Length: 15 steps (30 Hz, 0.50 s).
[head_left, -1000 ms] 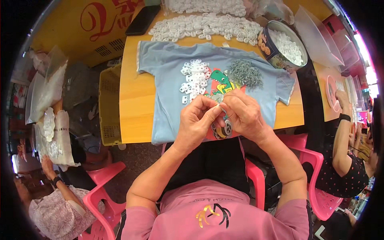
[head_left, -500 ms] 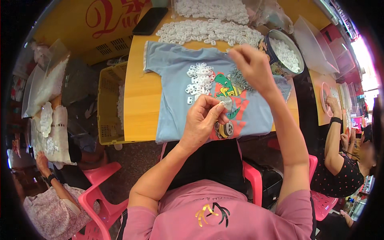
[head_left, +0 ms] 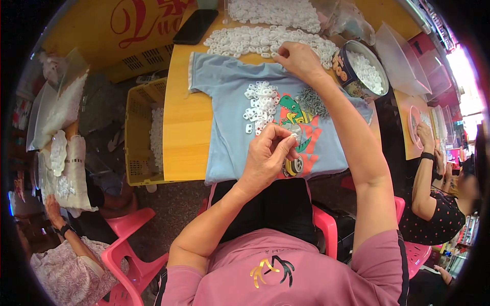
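Observation:
My left hand [head_left: 269,153] is closed over the front of a light blue shirt [head_left: 224,107] spread on the yellow table [head_left: 186,137], pinching a small pale piece against its printed picture. My right hand [head_left: 297,57] reaches far forward, fingers curled at the long heap of small white plastic pieces [head_left: 250,41] at the shirt's collar; what it holds, if anything, is hidden. A smaller cluster of white pieces [head_left: 259,104] and a pile of small grey metal parts [head_left: 311,99] lie on the shirt.
A round tin [head_left: 363,71] full of white pieces stands at the right. A black phone [head_left: 195,26] lies at the back. A yellow crate [head_left: 145,132] sits left of the table. Other people sit at left [head_left: 66,255] and right [head_left: 434,204]. Pink chairs [head_left: 127,250] stand around.
My right hand left my left hand and travelled forward to the far heap of white pieces. My left hand stayed over the shirt's print.

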### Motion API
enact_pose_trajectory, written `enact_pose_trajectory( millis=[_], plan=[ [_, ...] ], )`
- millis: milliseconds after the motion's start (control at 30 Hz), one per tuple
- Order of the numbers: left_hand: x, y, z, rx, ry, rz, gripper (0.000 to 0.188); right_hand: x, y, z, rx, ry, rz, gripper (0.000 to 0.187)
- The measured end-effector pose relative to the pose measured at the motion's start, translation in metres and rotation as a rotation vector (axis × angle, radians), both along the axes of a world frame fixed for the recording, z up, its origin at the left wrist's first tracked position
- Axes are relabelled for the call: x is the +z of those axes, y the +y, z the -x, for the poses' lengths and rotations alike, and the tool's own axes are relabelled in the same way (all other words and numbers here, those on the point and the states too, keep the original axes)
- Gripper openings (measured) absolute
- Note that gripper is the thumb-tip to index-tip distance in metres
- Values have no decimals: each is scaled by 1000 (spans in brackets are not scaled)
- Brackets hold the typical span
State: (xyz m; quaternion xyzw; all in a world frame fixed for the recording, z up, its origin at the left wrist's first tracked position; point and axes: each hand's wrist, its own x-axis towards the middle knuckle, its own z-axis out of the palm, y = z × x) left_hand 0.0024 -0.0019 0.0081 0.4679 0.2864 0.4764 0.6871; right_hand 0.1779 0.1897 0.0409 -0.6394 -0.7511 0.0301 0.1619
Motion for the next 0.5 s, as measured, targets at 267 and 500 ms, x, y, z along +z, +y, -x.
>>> enact_pose_trajectory(
  millis=[267,500],
  plan=[
    [0,-1,-5,50,-45,13,7,40,-74,-21,20,1102,420,22],
    [2,0,-2,27,-54,20,10,30,-150,-26,159,1458,491,28]
  ],
)
